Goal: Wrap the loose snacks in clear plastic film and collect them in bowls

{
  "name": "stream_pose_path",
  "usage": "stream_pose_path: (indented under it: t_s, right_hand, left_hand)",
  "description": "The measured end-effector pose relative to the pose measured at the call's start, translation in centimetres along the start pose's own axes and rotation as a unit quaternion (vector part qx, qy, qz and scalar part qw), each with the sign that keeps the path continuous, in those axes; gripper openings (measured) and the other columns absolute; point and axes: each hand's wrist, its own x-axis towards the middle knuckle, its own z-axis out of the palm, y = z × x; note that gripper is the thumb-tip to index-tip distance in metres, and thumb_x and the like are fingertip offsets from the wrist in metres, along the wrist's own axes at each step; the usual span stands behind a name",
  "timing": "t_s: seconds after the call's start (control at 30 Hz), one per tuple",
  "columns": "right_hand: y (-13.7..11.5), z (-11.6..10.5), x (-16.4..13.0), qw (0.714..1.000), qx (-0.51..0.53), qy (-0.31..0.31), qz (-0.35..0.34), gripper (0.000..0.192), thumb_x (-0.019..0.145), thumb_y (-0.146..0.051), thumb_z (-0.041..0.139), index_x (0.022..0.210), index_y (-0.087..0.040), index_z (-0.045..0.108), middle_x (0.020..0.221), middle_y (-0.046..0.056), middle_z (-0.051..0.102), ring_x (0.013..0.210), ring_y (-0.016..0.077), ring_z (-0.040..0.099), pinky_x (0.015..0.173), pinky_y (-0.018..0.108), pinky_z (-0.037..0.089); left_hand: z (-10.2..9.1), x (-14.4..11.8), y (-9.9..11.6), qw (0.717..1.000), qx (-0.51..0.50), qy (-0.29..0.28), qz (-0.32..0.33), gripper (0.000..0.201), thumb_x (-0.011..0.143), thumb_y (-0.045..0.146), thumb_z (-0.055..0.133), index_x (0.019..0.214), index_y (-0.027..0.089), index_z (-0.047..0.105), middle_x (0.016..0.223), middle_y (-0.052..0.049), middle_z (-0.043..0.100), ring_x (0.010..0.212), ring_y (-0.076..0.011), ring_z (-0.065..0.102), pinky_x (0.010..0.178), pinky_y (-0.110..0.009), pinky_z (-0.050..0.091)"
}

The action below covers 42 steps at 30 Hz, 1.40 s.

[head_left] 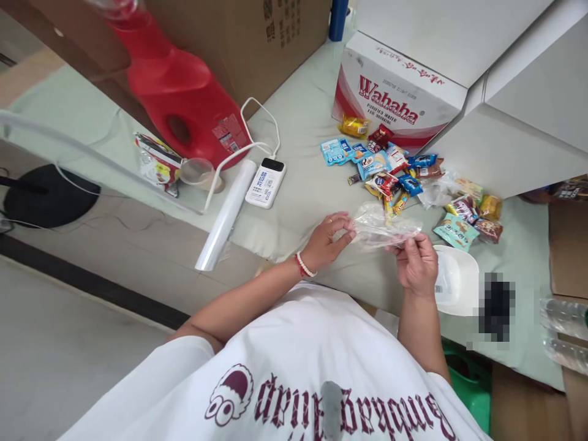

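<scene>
While both hands pinch it, clear plastic bag [383, 228] stretched between left hand [327, 242], right hand [417, 264], fingers closed.

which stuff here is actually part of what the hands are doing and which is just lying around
In hand:
- clear plastic bag, held between left hand and right hand
- pile of snack packets just beyond it

Lying about:
- red jug
- power bank
- roll of clear film
- Wahaha carton
- white bowl
</scene>
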Motion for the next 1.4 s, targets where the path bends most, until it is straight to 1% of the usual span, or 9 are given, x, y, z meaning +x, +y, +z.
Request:
stream_pose_path:
  t_s: [0.2,0.3,0.4,0.67,0.83,0.93,1.03,1.13,1.4]
  right_hand:
    - [0.2,0.9,1.2,0.999,0.017,0.040,0.028,0.042,0.080,-0.062,0.082,0.098,-0.026,0.071,0.081,-0.003,0.068,0.070,0.0124,0.063,0.058,0.023,0.052]
    - [1.4,2.5,-0.1,0.987,0.039,-0.052,0.149,0.057,0.077,-0.076,0.075,0.107,-0.027,0.072,0.096,0.002,0.073,0.084,0.0182,0.068,0.066,0.029,0.057]
    - [2.6,3.4,-1.4,0.978,-0.006,-0.087,0.189,0.042,0.073,-0.056,0.089,0.094,-0.024,0.072,0.084,-0.001,0.070,0.072,0.0139,0.063,0.066,0.026,0.054]
    - [3.9,3.3,-1.5,0.967,0.001,-0.096,0.236,0.038,0.069,-0.051,0.091,0.084,-0.023,0.073,0.074,-0.003,0.064,0.066,0.0119,0.057,0.066,0.027,0.054]
    - [4.4,3.5,-1.4,0.966,0.008,-0.105,0.235,0.038,0.069,-0.051,0.090,0.090,-0.023,0.077,0.079,-0.001,0.068,0.072,0.0133,0.062,0.072,0.029,0.058]
    - [4.6,3.9,-1.4,0.966,-0.012,-0.111,0.231,0.037,0.070,-0.050,0.089,0.093,-0.023,0.078,0.079,-0.001,0.069,0.071,0.0136,0.062,0.073,0.030,0.058]
    - [4.5,4.4,-1.5,0.967,-0.039,-0.128,0.218,0.036,0.072,-0.049,0.087,0.097,-0.025,0.077,0.082,-0.001,0.072,0.074,0.0157,0.064,0.074,0.032,0.058]
    - [4.1,4.6,-1.5,0.967,-0.051,-0.132,0.211,0.037,0.073,-0.048,0.085,0.100,-0.025,0.076,0.084,0.000,0.073,0.075,0.0168,0.065,0.076,0.033,0.058]
    - [3.6,2.5,-0.9,0.972,-0.104,-0.081,0.195,0.036,0.073,-0.045,0.083,0.101,-0.023,0.075,0.082,0.000,0.072,0.071,0.0144,0.061,0.073,0.031,0.054]
  left_hand:
    - [0.5,-1.7,2.0,0.998,-0.005,0.016,-0.060,0.025,0.106,0.046,0.042,0.095,0.025,0.050,0.060,0.008,0.055,0.055,-0.0126,0.055,0.066,-0.027,0.045]
    - [0.8,-1.9,1.5,0.989,0.066,0.106,-0.082,0.020,0.105,0.041,0.043,0.096,0.025,0.051,0.062,0.007,0.053,0.058,-0.0135,0.054,0.065,-0.027,0.041]
    - [0.4,-1.7,0.0,0.979,0.096,0.150,-0.095,0.020,0.102,0.042,0.047,0.094,0.024,0.054,0.066,0.005,0.053,0.062,-0.0138,0.053,0.063,-0.026,0.040]
    - [-1.4,-0.9,-4.1,0.973,0.008,0.120,-0.198,0.024,0.098,0.043,0.052,0.085,0.023,0.055,0.063,0.006,0.047,0.057,-0.0136,0.048,0.056,-0.026,0.040]
    - [-1.9,-1.5,-3.9,0.952,0.201,0.227,-0.034,0.020,0.090,0.037,0.066,0.102,0.022,0.060,0.096,-0.007,0.064,0.092,-0.0225,0.060,0.082,-0.038,0.051]
    - [-1.3,-1.8,-3.1,0.955,0.266,0.112,0.066,0.019,0.098,0.038,0.057,0.094,0.022,0.065,0.093,-0.008,0.067,0.094,-0.0237,0.060,0.089,-0.041,0.049]
    - [-0.2,-1.5,-2.8,0.959,0.275,-0.019,0.062,0.025,0.097,0.044,0.060,0.088,0.022,0.069,0.087,-0.006,0.069,0.089,-0.0233,0.061,0.086,-0.039,0.047]
    - [0.2,-1.2,-3.2,0.977,0.204,-0.049,0.032,0.030,0.099,0.044,0.057,0.081,0.022,0.068,0.081,-0.004,0.068,0.084,-0.0208,0.062,0.085,-0.036,0.048]
    - [-2.9,-1.1,-4.2,0.973,-0.030,0.162,-0.164,0.034,0.099,0.054,0.050,0.084,0.024,0.053,0.073,0.003,0.064,0.063,-0.0135,0.058,0.064,-0.026,0.048]
